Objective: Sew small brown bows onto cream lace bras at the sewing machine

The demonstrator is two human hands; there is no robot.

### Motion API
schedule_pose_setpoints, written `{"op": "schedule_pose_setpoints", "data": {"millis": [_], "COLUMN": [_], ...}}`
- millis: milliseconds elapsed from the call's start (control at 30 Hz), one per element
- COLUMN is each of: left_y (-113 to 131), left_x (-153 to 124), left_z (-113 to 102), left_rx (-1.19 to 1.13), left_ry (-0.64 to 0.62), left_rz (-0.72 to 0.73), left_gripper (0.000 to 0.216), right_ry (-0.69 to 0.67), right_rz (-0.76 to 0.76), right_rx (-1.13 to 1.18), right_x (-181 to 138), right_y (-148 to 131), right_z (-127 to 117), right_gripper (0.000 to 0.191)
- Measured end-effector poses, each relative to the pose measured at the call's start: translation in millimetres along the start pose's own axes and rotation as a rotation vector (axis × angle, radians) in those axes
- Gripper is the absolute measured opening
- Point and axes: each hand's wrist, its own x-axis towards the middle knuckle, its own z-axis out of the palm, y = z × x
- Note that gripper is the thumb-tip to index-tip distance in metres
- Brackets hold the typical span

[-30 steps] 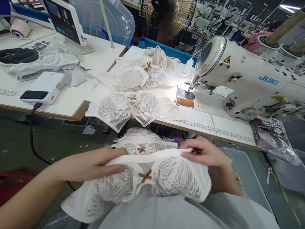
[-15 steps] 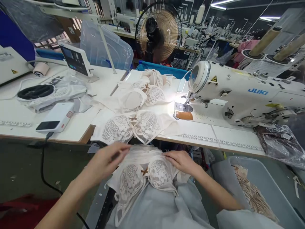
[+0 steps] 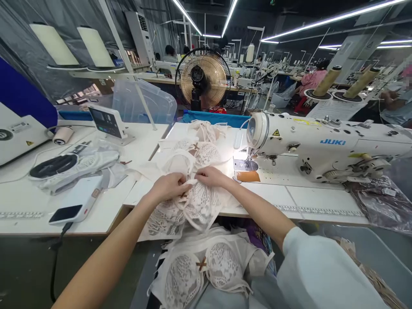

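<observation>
My left hand point(image 3: 170, 186) and my right hand point(image 3: 210, 176) are close together at the table's front edge, both with fingers closed on the upper edge of a white lace bra point(image 3: 201, 204). Its lower part hangs over the edge. Just behind it lie more pale lace bras point(image 3: 206, 153), partly covered by my hands. Below, on my lap, rests another lace bra point(image 3: 222, 266) with a small brown bow at its centre.
A JUKI sewing machine point(image 3: 322, 143) stands on the right, its needle area lit. On the left table are a white handheld device point(image 3: 77, 201), a control screen point(image 3: 106, 122) and a bagged garment point(image 3: 80, 165). A plastic bin point(image 3: 380, 244) holds beige pieces at lower right.
Both hands have moved up and forward from the bra on my lap to the one at the table edge, and have taken hold of it. The view has tilted upward.
</observation>
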Motion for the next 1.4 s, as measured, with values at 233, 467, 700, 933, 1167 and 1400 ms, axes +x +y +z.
{"op": "schedule_pose_setpoints", "data": {"millis": [233,467,700,933,1167,1400], "left_y": [-4,-6,-7,-5,-2,7], "left_x": [-27,-17,-13,-17,-18,-63], "left_z": [-13,-17,-24,-15,1,8], "left_rx": [-0.102,-0.088,-0.125,-0.108,-0.090,-0.158], "left_ry": [0.015,0.039,-0.011,0.052,0.151,0.302], "left_rz": [0.155,0.169,0.140,0.079,0.087,0.084], "left_gripper": [0.045,0.035,0.042,0.040,0.034,0.036], "right_ry": [-0.365,-0.017,-0.130,-0.085,0.039,-0.021], "right_rz": [-0.176,0.005,0.018,0.020,-0.001,-0.114], "right_rx": [0.475,0.396,0.551,0.662,0.856,0.681], "right_x": [-37,-15,-4,6,11,-44], "right_y": [-6,-7,-11,-19,-18,-12], "right_z": [8,13,23,30,38,47], "right_gripper": [0.036,0.034,0.039,0.052,0.040,0.037]}}
